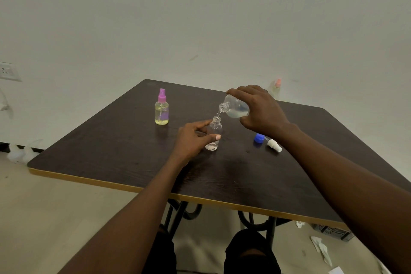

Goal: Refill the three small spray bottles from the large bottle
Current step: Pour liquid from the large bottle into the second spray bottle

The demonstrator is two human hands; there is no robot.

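A large clear bottle (236, 109) is held above the middle of the dark tabletop (106, 151) by the right hand (261, 110), whose grip is closed over the bottle's body from above, fingers on the far side and thumb on the near side. The bottle is tipped so that its long axis lies almost level, base to the right and open mouth pointing left and slightly down. A thin stream of clear liquid (219, 114) is seen falling from that mouth into the uncapped neck of a small clear spray bottle (214, 132), which stands upright on the tabletop just below, with a little liquid at its bottom. This small bottle is steadied by the left hand (192, 139), its grip curled round the body between thumb and fingers. A blue cap (258, 138) and a white spray head (274, 145) are laid on the tabletop to the right, close together. A pink-topped spray bottle (161, 110) holding yellowish liquid stands upright to the far left, well apart. An orange-topped bottle (275, 88) is partly seen at the far edge, behind the right hand.
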